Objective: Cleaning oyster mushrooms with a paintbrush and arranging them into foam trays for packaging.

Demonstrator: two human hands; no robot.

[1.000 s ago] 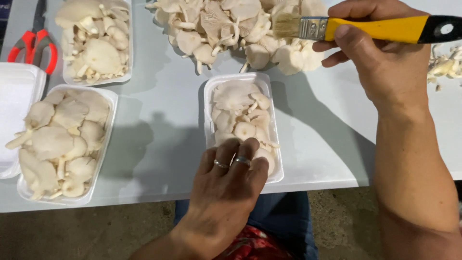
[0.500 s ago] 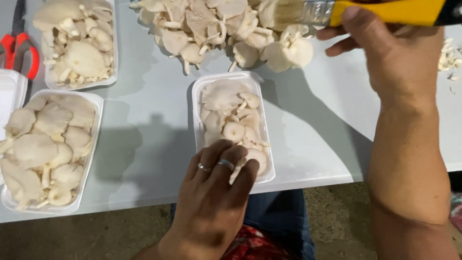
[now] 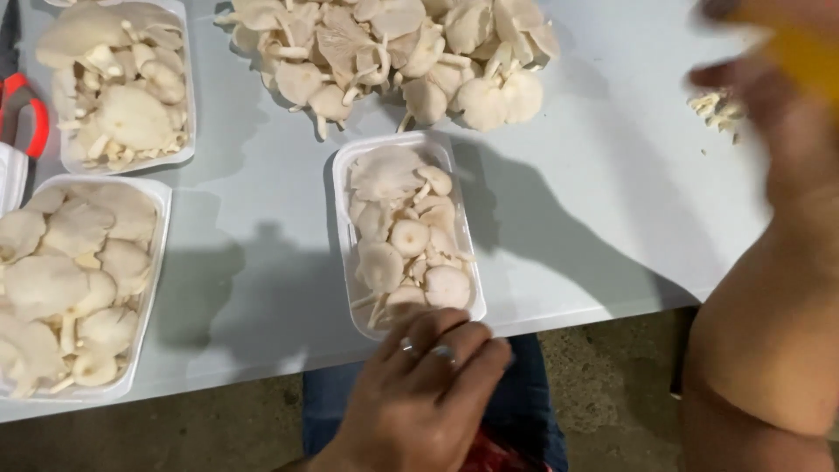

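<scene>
A white foam tray (image 3: 342,190) full of pale oyster mushrooms (image 3: 406,236) sits near the table's front edge. My left hand (image 3: 424,380), with rings on two fingers, rests its fingertips at the tray's near end, fingers together. My right hand (image 3: 769,105) is a blur at the upper right, closed around a brush with a yellow handle (image 3: 800,57). A loose heap of mushrooms (image 3: 393,52) lies on the table beyond the tray.
Two more filled white trays stand at the left, one at the back (image 3: 118,87) and one at the front (image 3: 74,280). Red-handled scissors (image 3: 31,114) lie at the far left edge. Mushroom scraps (image 3: 717,109) lie by my right hand. The grey table (image 3: 577,227) ends just past the tray.
My right hand has swung the brush off the mushroom heap toward the right. My left hand slid back off the tray toward the table edge. The view shifted right.
</scene>
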